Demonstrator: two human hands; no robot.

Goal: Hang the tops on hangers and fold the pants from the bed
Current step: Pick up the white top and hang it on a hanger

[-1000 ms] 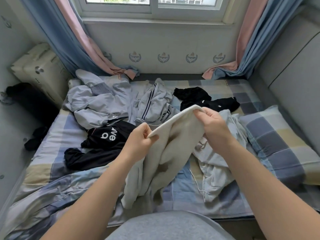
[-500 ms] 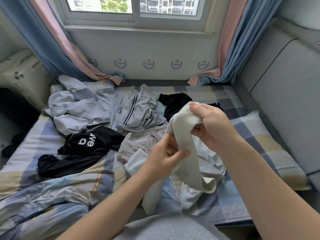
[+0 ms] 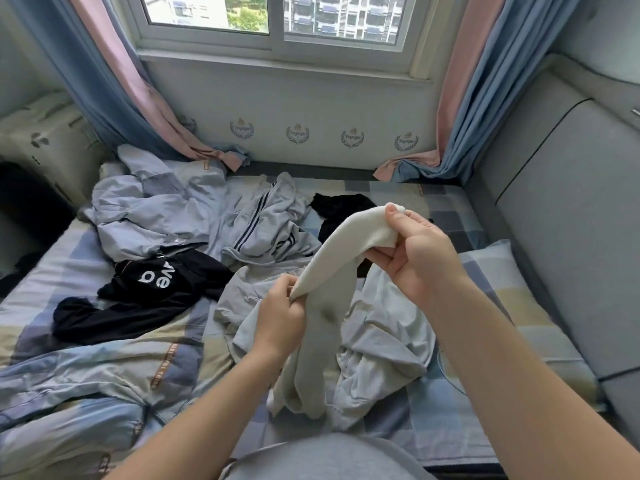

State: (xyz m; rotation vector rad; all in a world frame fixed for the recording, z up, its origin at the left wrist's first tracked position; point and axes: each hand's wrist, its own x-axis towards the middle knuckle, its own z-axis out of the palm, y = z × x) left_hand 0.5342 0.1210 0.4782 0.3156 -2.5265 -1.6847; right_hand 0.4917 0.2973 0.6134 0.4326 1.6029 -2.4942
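Note:
I hold a cream knit garment (image 3: 332,271) up over the bed (image 3: 450,420). My right hand (image 3: 419,251) pinches its upper end high on the right. Lower down, my left hand (image 3: 280,317) grips its middle, and the rest hangs to the bed. Under it lies a pale blue garment (image 3: 384,344). A black top with white letters (image 3: 152,285) lies to the left. A grey striped garment (image 3: 270,226) and a light grey jacket (image 3: 145,209) lie further back. A black garment (image 3: 343,206) shows behind my right hand.
A checked pillow (image 3: 512,296) lies at the right by the grey padded headboard (image 3: 568,216). A checked duvet (image 3: 69,393) is bunched at the near left. Blue and pink curtains (image 3: 114,84) hang either side of the window (image 3: 277,15).
My hands have gathered the cream garment from a spread width into a narrow bunch. The right hand rose with its end; the left slid down to its middle. The view tilted up toward the window.

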